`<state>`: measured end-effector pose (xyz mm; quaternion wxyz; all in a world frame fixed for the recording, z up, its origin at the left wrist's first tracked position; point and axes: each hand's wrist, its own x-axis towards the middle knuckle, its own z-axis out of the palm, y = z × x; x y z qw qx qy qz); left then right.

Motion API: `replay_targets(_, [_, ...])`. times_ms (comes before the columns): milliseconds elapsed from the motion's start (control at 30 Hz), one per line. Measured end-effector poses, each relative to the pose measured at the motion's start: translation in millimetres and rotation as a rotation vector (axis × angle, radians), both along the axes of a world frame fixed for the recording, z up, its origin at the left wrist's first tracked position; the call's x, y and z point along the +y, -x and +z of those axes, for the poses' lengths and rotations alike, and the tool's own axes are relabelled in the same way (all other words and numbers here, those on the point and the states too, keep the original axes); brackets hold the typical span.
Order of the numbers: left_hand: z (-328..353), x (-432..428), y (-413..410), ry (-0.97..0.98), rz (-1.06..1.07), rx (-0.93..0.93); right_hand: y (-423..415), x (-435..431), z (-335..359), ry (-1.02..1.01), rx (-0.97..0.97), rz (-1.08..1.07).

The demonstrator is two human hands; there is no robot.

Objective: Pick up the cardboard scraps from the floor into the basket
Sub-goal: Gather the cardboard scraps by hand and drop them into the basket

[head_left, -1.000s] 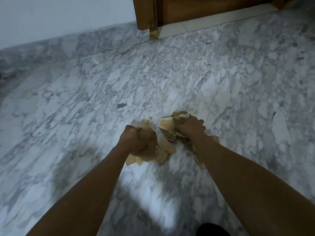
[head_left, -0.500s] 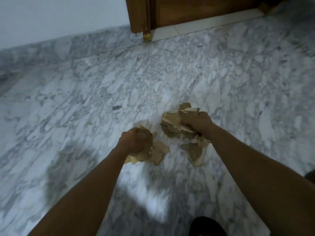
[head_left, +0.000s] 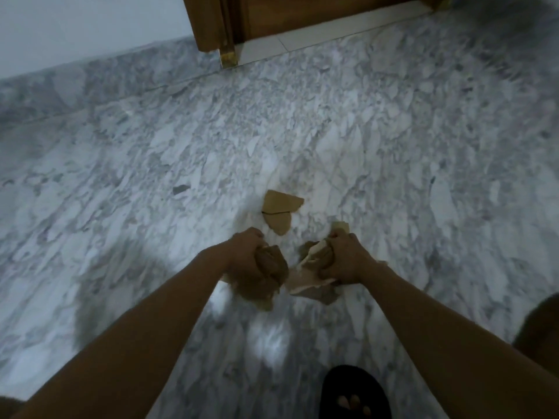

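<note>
My left hand grips a crumpled bunch of brown cardboard scraps held above the marble floor. My right hand grips a second bunch of torn cardboard scraps, with pale edges sticking out to the left and one tip above the fingers. Two flat brown scraps lie on the floor just beyond both hands, touching each other. No basket is in view.
Grey-white marble floor stretches all around. A wooden door and frame stand at the far top, beside a white wall. My foot in a black slipper is at the bottom edge.
Both hands have lifted and drawn back toward me with their bunches. Two flat scraps now lie uncovered on the floor where the hands were.
</note>
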<state>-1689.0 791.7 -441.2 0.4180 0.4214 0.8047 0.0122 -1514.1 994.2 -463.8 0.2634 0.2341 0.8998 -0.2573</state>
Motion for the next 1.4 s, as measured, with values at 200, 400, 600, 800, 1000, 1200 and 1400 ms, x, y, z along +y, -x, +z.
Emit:
replay_targets(200, [-18,9,-15,-0.019,-0.048,0.102,2,6,2,0.197,0.124,-0.14])
replay_targets(400, [-1,22,10,-0.077,0.025,0.035,7,44,18,0.255,0.15,-0.297])
replay_targets(600, [7,68,42,-0.198,0.039,0.029,5,54,-7,0.114,0.199,-0.436])
replay_targets(800, [-32,89,55,-0.084,0.027,0.039,0,49,-21,0.11,0.252,-0.387])
replay_targets(1000, [-31,90,45,-0.01,-0.058,0.268,16,51,-16,0.094,0.212,-0.355])
replay_targets(1200, [-25,84,41,-0.085,-0.002,0.175,11,46,-18,0.082,0.242,-0.407])
replay_targets(1400, [-20,39,38,-0.158,0.247,0.058,7,51,-10,0.288,0.246,-0.64])
